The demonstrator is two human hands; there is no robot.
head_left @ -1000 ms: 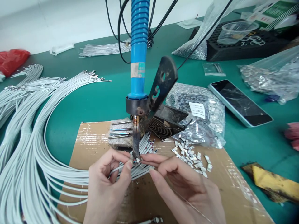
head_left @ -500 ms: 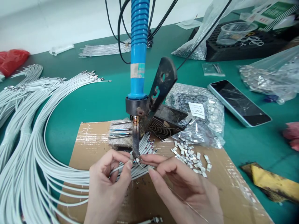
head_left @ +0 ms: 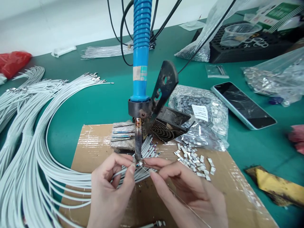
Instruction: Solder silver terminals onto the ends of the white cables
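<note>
My left hand (head_left: 110, 190) pinches the end of a white wire (head_left: 121, 172) and holds it at the tip of the soldering iron (head_left: 138, 144). The iron has a blue handle (head_left: 141, 50) and stands point-down in a dark metal stand (head_left: 163, 107). My right hand (head_left: 187, 190) pinches a thin strand of solder wire (head_left: 185, 204) that runs back over the hand, its end at the iron's tip beside a small metal terminal. Both hands meet just under the tip, above a taped cardboard sheet (head_left: 95, 142).
Long bundles of white wires (head_left: 28, 139) curve across the green table at left. Loose small metal terminals (head_left: 193, 160) lie right of the iron, in front of a bag of them (head_left: 201, 117). A phone (head_left: 243, 104) lies at right. Black cables and a black tray (head_left: 239, 44) are behind.
Almost nothing has moved. Both hands stay pinched at the iron's tip; the view has shifted very slightly.
</note>
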